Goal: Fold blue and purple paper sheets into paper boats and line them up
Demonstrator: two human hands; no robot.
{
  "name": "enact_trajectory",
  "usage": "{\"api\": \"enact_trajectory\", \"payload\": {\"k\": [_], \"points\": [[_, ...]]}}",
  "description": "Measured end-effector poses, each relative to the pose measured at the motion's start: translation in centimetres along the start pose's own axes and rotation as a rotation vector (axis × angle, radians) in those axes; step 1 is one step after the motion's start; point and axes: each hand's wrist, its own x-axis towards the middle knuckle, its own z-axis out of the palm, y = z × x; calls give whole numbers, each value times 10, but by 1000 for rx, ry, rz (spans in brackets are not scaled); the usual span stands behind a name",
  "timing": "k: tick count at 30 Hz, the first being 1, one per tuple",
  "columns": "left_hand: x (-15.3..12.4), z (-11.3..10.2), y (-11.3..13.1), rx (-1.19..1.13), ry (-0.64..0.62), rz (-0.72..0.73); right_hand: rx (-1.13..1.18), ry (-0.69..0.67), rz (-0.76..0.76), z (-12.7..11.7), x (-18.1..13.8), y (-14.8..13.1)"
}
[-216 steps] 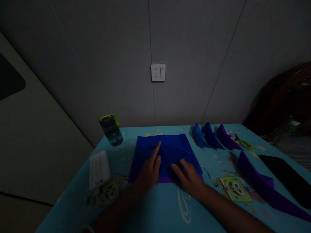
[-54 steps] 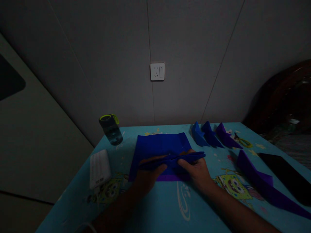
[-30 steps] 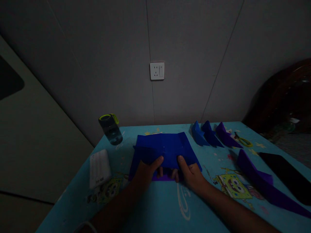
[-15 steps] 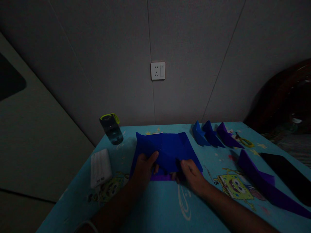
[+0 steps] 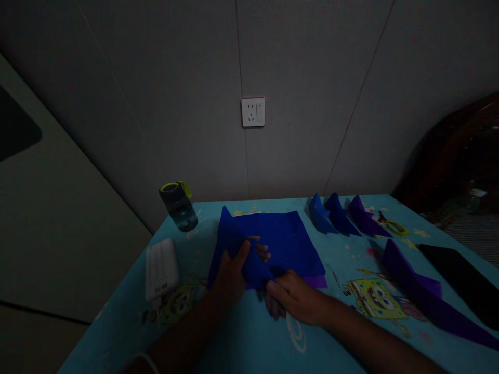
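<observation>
A folded piece of blue paper (image 5: 232, 234) is held up between my two hands, with one pointed corner sticking up at the left. My left hand (image 5: 236, 267) grips its left part, thumb in front and fingers coming round behind. At its lower right end, my right hand (image 5: 288, 296) pinches the paper between thumb and fingers. Beneath and behind lies a blue sheet (image 5: 290, 241) on the table, with the edge of a purple sheet (image 5: 316, 281) showing under it. The blue of paper and sheet blends, so parts of the outline are hard to separate.
Folded paper boats (image 5: 322, 215) stand in a row at the back right, near yellow-handled scissors (image 5: 395, 227). A larger purple folded paper (image 5: 417, 291) and a black flat device (image 5: 463, 283) lie at right. At left are a white power bank (image 5: 161, 269) and a water bottle (image 5: 179, 208).
The held blue paper has turned from lying broad and flat to a narrower, tilted shape. My right hand has moved left and toward me with its end. The blue sheet behind is more exposed.
</observation>
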Motion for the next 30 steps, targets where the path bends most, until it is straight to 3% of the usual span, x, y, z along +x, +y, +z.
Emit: {"api": "enact_trajectory", "payload": {"k": [7, 12, 16, 19, 21, 25, 30], "points": [[0, 0, 5, -117, 14, -103, -387, -44, -197, -2, -5, -17], [-2, -2, 6, -199, -50, -129, -294, -4, -149, 5, -4, -15], [-8, 0, 6, -264, -235, -205, -201, 7, -106, 9, -4, -7], [-10, 2, 3, -144, -257, -167, -306, 77, -168, 4, -5, -4], [-9, 2, 0, -12, -233, -137, -346, 219, -168, -3, -5, -4], [-5, -1, -6, 219, -274, -211, -185, 477, -16, -17, -2, -6], [-5, -2, -4, 325, -270, -289, -83, 414, 110, -21, 2, -8]]}}
